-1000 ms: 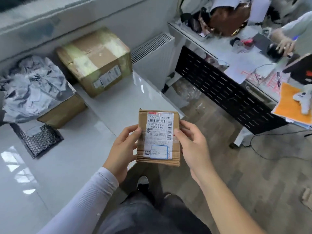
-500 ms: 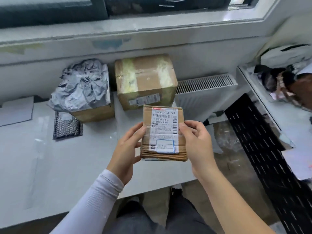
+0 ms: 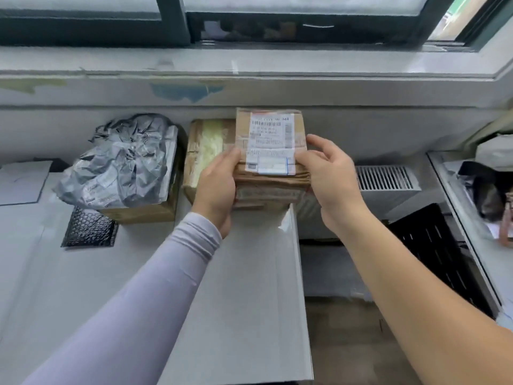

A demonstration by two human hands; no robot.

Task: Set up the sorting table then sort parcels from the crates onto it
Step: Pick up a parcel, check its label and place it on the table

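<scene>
I held the small parcel (image 3: 270,151) over the big box (image 3: 205,157) at the table's (image 3: 244,287) far edge, left hand (image 3: 218,187) gripping it, right hand's (image 3: 330,173) thumb pinching it, bagged box (image 3: 125,162) just left, bare tabletop nearer me.

Soft daylight comes in through the window (image 3: 277,20) at the top, leaving the scene evenly bright with a cool grey cast. The white tabletop (image 3: 244,273) carries a dull sheen and only faint shadows beside the boxes. The whole frame is slightly soft with motion blur; print on the shipping label (image 3: 270,143) is unreadable. Wide-angle distortion bends the window sill (image 3: 249,65) toward the corners.
</scene>
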